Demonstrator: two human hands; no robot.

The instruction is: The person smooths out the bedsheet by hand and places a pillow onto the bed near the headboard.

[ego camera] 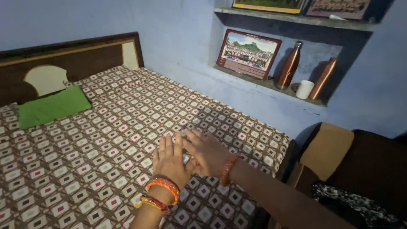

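Both of my hands lie flat on a bed sheet point(106, 140) patterned with brown, white and red squares. My left hand point(169, 159) rests palm down with its fingers straight and close together; orange and red bangles circle its wrist. My right hand point(207, 150) lies beside it, palm down and angled to the left, fingers spread a little, touching or slightly overlapping the left hand's edge. A red thread band is on the right wrist. Neither hand holds anything.
A green pillow point(53, 106) lies near the dark wooden headboard point(72, 59). A wall niche holds a framed photo point(248, 53), two copper bottles point(289, 65) point(324, 78) and a white cup point(304, 89). Dark and tan cloth is piled point(339, 157) at the bed's right.
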